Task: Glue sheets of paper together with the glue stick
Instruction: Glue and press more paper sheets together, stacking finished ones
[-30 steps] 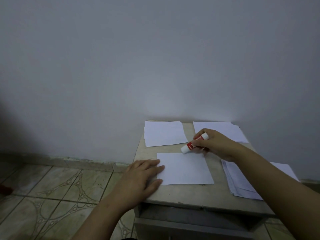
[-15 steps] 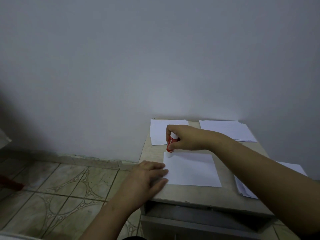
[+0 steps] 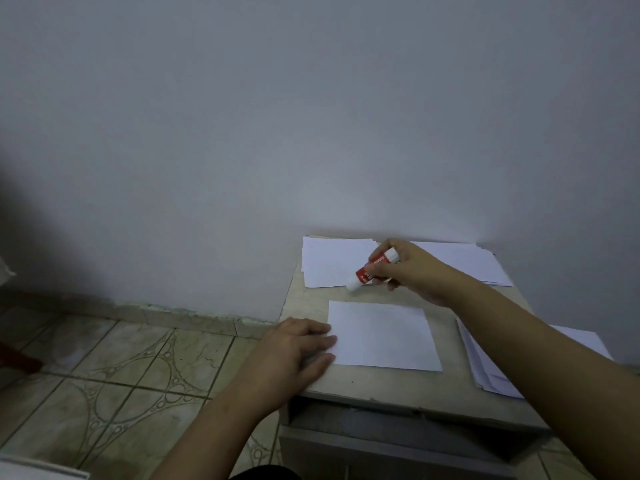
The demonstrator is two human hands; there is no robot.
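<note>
Right hand (image 3: 412,268) grips the glue stick (image 3: 372,270) above the table; left hand (image 3: 298,348) lies flat, pinning a single sheet (image 3: 382,336) — no second sheet laid on yet.

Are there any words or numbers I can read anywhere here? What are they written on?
No text can be read.
glue stick, held in the right hand: there is light print on its red label, too small and blurred to read.
single sheet, touched at its edge by the left hand: blank.
paper stacks, such as the far left stack: top sheets blank.
</note>
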